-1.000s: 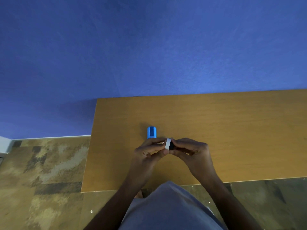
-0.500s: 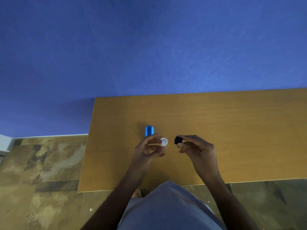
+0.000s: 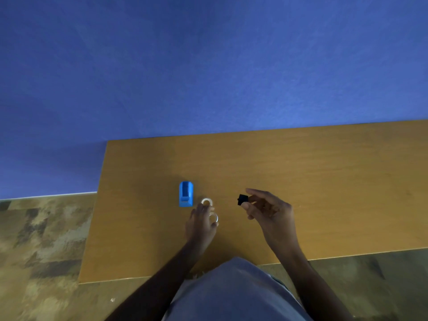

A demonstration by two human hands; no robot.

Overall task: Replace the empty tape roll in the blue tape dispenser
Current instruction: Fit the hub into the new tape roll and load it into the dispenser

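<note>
From the head view, a black spindle (image 3: 242, 199) is pinched by the right hand (image 3: 268, 212), while 2 white rings, one (image 3: 206, 201) on the table (image 3: 324, 181) beside the blue tape dispenser (image 3: 186, 194), the other (image 3: 214, 217) gripped, are met by the left hand (image 3: 201, 224)

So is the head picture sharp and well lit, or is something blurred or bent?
Head view: dim, even light, no glare; soft shadow left of the dispenser; the table edges bow from the wide lens; the left hand and its ring look slightly soft; the black core lacks detail.
</note>
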